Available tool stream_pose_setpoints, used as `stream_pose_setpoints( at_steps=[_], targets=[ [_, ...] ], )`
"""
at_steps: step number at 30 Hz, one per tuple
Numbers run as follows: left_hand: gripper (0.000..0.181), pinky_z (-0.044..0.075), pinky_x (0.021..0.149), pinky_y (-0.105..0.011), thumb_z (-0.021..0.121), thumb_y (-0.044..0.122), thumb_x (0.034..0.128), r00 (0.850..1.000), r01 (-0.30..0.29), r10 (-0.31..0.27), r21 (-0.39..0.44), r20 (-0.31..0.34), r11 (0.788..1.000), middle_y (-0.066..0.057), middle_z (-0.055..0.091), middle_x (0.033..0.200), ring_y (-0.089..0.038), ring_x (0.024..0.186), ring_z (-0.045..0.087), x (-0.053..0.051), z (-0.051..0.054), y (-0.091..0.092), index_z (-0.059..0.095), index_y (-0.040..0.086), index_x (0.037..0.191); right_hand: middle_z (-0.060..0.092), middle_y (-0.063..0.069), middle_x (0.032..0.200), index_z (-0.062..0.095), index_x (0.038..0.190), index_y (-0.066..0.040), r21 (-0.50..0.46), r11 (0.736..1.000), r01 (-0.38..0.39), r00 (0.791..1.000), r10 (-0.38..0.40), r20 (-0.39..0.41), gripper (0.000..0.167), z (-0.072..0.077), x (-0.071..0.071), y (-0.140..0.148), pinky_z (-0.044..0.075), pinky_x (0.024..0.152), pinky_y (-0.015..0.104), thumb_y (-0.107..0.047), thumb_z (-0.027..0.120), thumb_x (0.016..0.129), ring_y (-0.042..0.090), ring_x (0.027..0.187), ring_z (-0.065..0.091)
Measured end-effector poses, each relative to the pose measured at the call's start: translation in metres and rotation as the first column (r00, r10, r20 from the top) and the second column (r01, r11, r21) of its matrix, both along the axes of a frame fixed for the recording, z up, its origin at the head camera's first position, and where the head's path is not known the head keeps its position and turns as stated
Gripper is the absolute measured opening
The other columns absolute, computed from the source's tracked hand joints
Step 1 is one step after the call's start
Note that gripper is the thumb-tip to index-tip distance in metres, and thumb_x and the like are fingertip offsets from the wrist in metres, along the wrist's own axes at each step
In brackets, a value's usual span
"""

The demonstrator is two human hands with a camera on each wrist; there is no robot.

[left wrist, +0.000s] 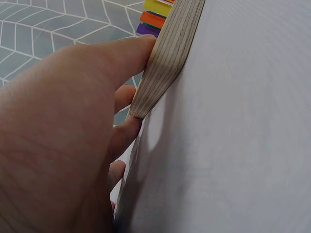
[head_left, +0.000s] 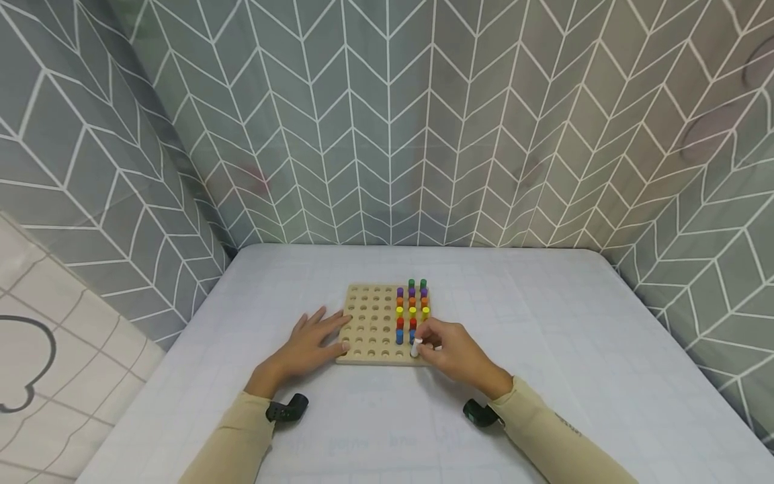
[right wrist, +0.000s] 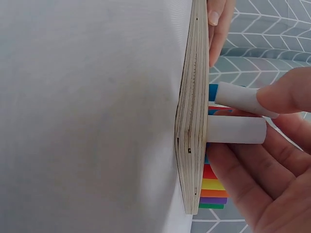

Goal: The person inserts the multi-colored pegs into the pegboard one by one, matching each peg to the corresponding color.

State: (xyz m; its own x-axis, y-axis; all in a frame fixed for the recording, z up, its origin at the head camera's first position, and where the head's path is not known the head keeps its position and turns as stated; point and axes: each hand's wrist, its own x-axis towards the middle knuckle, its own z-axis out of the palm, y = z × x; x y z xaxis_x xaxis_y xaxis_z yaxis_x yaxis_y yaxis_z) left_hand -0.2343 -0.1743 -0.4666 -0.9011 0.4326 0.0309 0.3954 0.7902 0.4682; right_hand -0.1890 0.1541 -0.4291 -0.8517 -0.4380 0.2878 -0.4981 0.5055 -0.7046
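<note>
A light wooden pegboard (head_left: 366, 359) lies on the table, with rows of round holes across it. My left hand (head_left: 306, 349) rests at its left edge, fingers spread; in the left wrist view the thumb (left wrist: 131, 51) touches the board's side. At the near right corner my right hand (head_left: 453, 353) pinches a white peg (right wrist: 238, 98) between thumb and finger, slightly tilted over the board. Beside it another white peg (right wrist: 238, 129) stands upright in the board. Blue pegs (head_left: 400, 337), red pegs (head_left: 400, 323), yellow, orange, purple and green pegs fill columns on the right side.
A white-covered table (head_left: 363, 430) surrounds the board. Grey curtains (head_left: 387, 134) with a white chevron pattern hang behind and at the sides. Dark wrist cameras (head_left: 290, 409) sit on both sleeves.
</note>
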Motion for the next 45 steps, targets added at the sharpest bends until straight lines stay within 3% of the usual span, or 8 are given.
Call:
stream_pose_setpoints(
  at_steps=[10, 28, 37, 45],
  targets=[
    [0.069, -0.003, 0.120, -0.058, 0.055, 0.060, 0.0953, 1.000, 0.001, -0.001, 0.008, -0.005, 1.000, 0.000, 0.033, 0.161, -0.033, 0.153, 0.010, -0.002, 0.000, 0.000, 0.043, 0.026, 0.154, 0.069, -0.007, 0.091, 0.068, 0.098, -0.011, 0.104, 0.994, 0.020, 0.994, -0.008, -0.113, 0.013, -0.002, -0.002, -0.001, 0.057, 0.075, 0.031, -0.005, 0.074, 0.088, 0.005, 0.081, 0.063],
    [0.069, -0.003, 0.120, -0.057, 0.054, 0.060, 0.0957, 1.000, 0.009, -0.009, 0.010, -0.006, 1.000, 0.002, 0.032, 0.162, -0.032, 0.153, 0.009, -0.004, 0.004, 0.002, 0.042, 0.026, 0.154, 0.068, -0.011, 0.087, 0.071, 0.095, -0.011, 0.134, 0.991, 0.017, 0.994, -0.002, -0.111, 0.009, 0.000, -0.004, 0.001, 0.056, 0.073, 0.030, -0.007, 0.075, 0.088, 0.005, 0.079, 0.059],
    [0.068, -0.001, 0.120, -0.059, 0.054, 0.060, 0.0961, 1.000, 0.019, -0.019, -0.003, -0.011, 1.000, 0.000, 0.033, 0.161, -0.034, 0.153, 0.011, -0.002, 0.003, 0.000, 0.043, 0.025, 0.154, 0.072, 0.000, 0.091, 0.072, 0.099, -0.006, 0.029, 0.999, -0.019, 0.996, 0.021, -0.085, 0.008, 0.003, -0.002, 0.008, 0.059, 0.076, 0.028, -0.003, 0.071, 0.091, 0.007, 0.082, 0.066],
    [0.067, 0.001, 0.120, -0.060, 0.056, 0.058, 0.0958, 1.000, 0.017, -0.016, 0.014, -0.022, 1.000, -0.001, 0.037, 0.159, -0.035, 0.152, 0.014, -0.001, 0.001, -0.002, 0.046, 0.024, 0.152, 0.073, 0.002, 0.091, 0.072, 0.099, -0.005, -0.029, 0.999, 0.016, 0.994, -0.019, -0.108, 0.007, 0.008, -0.007, 0.018, 0.059, 0.073, 0.028, -0.003, 0.070, 0.092, 0.009, 0.080, 0.067]
  ],
)
